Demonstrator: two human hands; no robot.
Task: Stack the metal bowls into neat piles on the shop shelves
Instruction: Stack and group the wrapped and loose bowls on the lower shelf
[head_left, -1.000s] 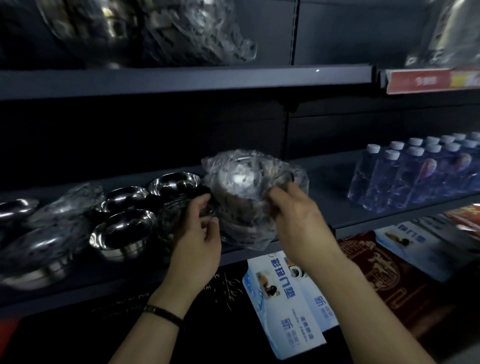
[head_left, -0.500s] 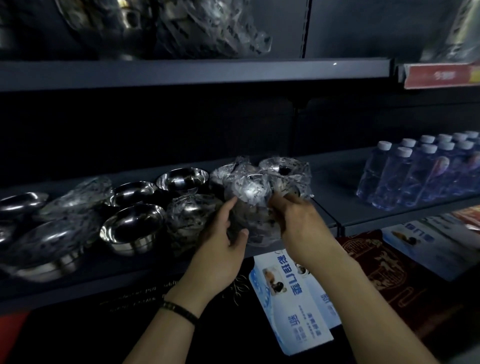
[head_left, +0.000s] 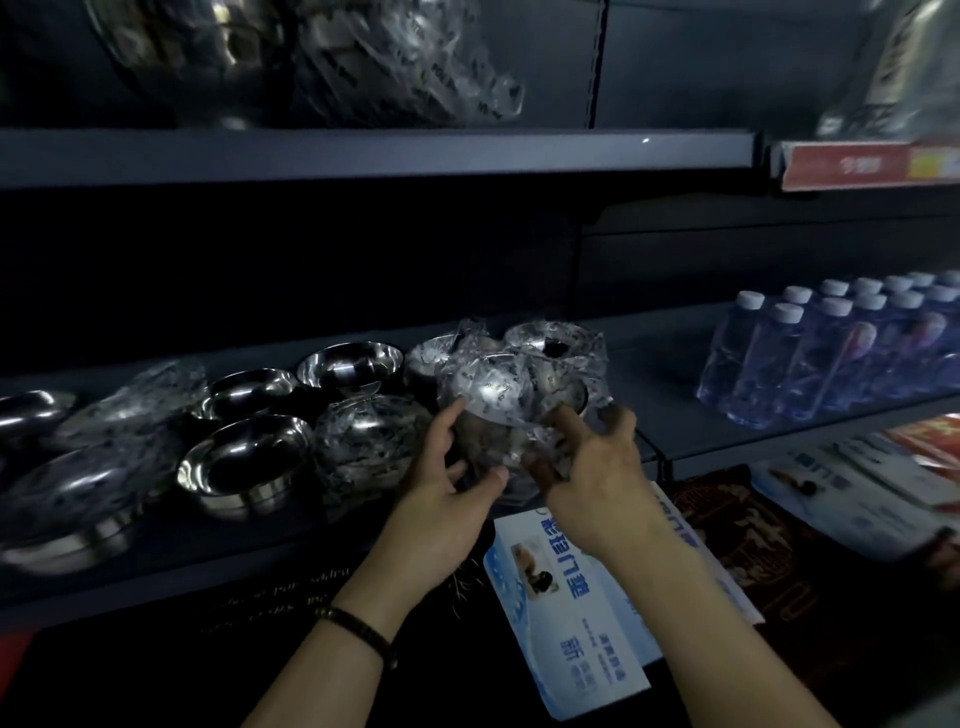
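A stack of metal bowls in crinkled clear plastic (head_left: 493, 395) rests at the front of the middle shelf (head_left: 670, 415). My left hand (head_left: 447, 483) cups its left side, fingers against the wrap and thumb under the front. My right hand (head_left: 592, 467) grips the wrap on the right front. Two more wrapped bowls (head_left: 550, 338) stand just behind it. To the left are bare metal bowls (head_left: 244, 462), (head_left: 350, 364), (head_left: 244, 389) and another wrapped bowl (head_left: 369, 441).
Wrapped bowls (head_left: 78, 499) fill the shelf's left end. Shrink-wrapped water bottles (head_left: 831, 353) stand at the right. The upper shelf (head_left: 389, 156) holds large wrapped metal ware. Below lie blue-and-white packets (head_left: 566, 603) and a dark red mat (head_left: 753, 545).
The wrapped stack has come down from in front of me onto the shelf front, beside the other wrapped bowls. Both hands have stayed on it and dropped lower.
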